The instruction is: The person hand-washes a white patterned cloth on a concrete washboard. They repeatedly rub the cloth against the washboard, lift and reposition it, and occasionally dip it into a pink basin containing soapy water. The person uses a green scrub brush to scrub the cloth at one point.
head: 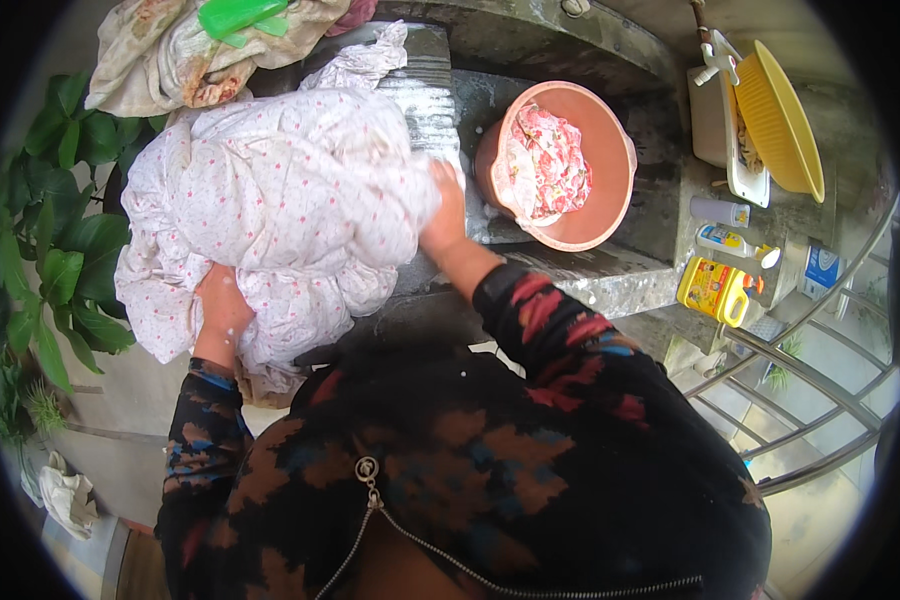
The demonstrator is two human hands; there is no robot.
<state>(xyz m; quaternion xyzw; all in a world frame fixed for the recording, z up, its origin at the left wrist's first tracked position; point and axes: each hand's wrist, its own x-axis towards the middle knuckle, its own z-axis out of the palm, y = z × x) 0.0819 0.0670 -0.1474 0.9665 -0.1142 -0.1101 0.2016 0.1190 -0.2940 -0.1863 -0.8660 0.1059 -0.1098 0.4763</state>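
Observation:
A large bunched white cloth (292, 180) with small pink flowers lies over a wet, ridged stone washboard (427, 105). My left hand (223, 296) grips the cloth's near left part, its fingertips hidden in the folds. At the cloth's right edge, my right hand (444, 210) holds the fabric, which is blurred there. White suds streak the washboard's exposed ridges. Just right of my right hand, a pink plastic bucket (615, 180) stands in the stone basin (487, 90), holding a red-and-white floral cloth (551, 161).
Stained beige fabric (150, 52) with a green soap bar (240, 13) lies at the far left. Leafy plants (60, 255) border the left side. On the right ledge are a yellow basin (784, 124), a spray bottle (724, 240) and a yellow jug (712, 291), beside a metal railing (810, 367).

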